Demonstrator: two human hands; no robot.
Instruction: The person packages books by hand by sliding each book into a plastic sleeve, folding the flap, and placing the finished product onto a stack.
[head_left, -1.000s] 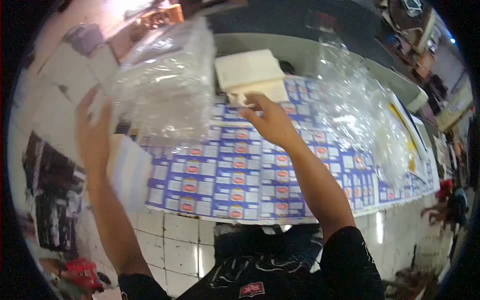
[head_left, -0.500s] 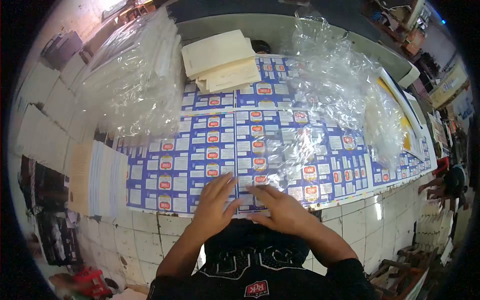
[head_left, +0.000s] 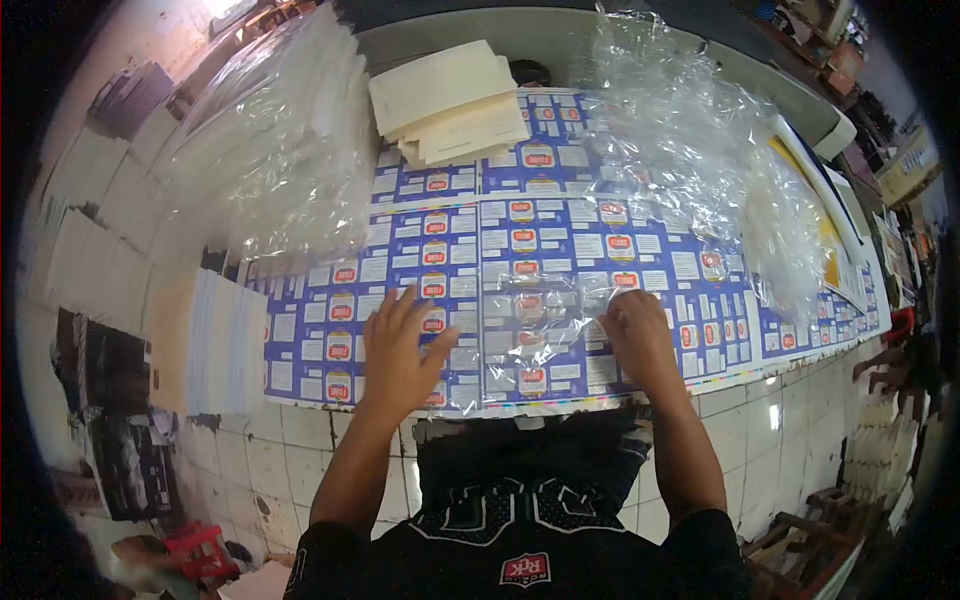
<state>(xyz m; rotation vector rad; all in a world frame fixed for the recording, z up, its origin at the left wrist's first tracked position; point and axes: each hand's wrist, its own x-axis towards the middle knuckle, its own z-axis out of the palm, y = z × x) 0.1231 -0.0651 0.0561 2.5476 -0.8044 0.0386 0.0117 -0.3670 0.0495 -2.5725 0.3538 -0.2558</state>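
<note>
My left hand (head_left: 400, 352) lies with its fingers spread over the blue printed sheets (head_left: 310, 345) covering the table. To the right, my right hand (head_left: 640, 335) has its fingers curled together at the edge of a clear plastic piece (head_left: 540, 325); whether it pinches the film is too small to tell. That clear piece lies flat between my hands. Behind it, a heap of crumpled clear plastic (head_left: 680, 140) covers the right part of the sheets. Cream paper pieces (head_left: 445, 95) are piled at the back middle.
A tall stack of clear plastic (head_left: 270, 150) stands at the back left. Nearer is a block of stacked paper (head_left: 205, 340). Rolled or curved sheets (head_left: 820, 190) lie at the right edge. Red stools and another person's hand (head_left: 885, 370) are beyond the table.
My hands have moved apart and farther onto the sheets. My right hand has gone from flat to curled fingers. The clear piece now lies between them.
</note>
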